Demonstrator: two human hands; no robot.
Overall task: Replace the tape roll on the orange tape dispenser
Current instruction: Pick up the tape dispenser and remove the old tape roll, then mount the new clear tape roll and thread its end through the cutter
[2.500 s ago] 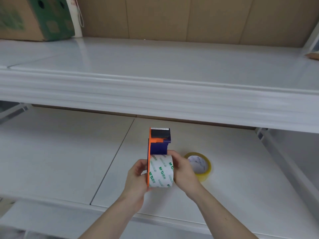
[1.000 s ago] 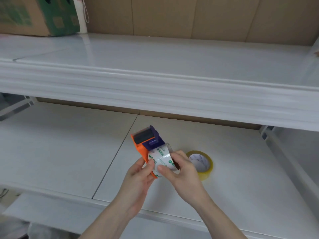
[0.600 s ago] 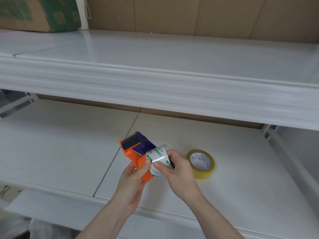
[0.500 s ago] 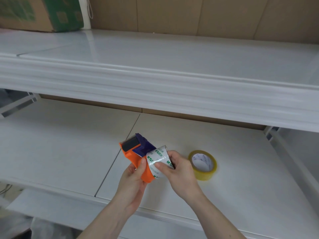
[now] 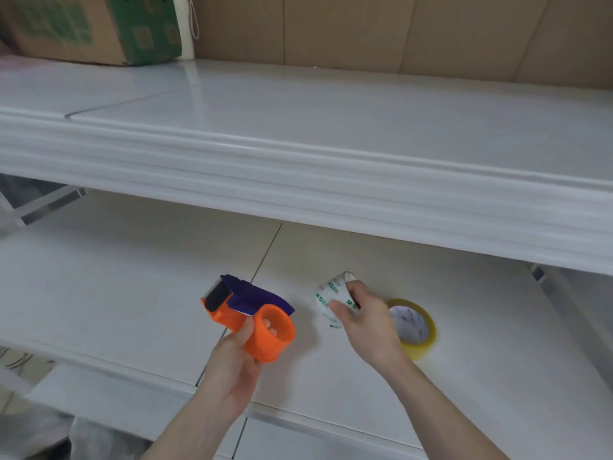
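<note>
Half done, I'd say | left hand [image 5: 232, 363] grips orange dispenser [image 5: 255, 322], hub bare | right hand [image 5: 368, 322] holds spent core [image 5: 326, 298] | yellow roll [image 5: 416, 328] on shelf [image 5: 132, 293] just right of that hand, not yet fitted

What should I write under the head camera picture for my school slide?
Left hand holds the orange tape dispenser, its hub bare; right hand holds the white core beside a yellow tape roll.
</note>
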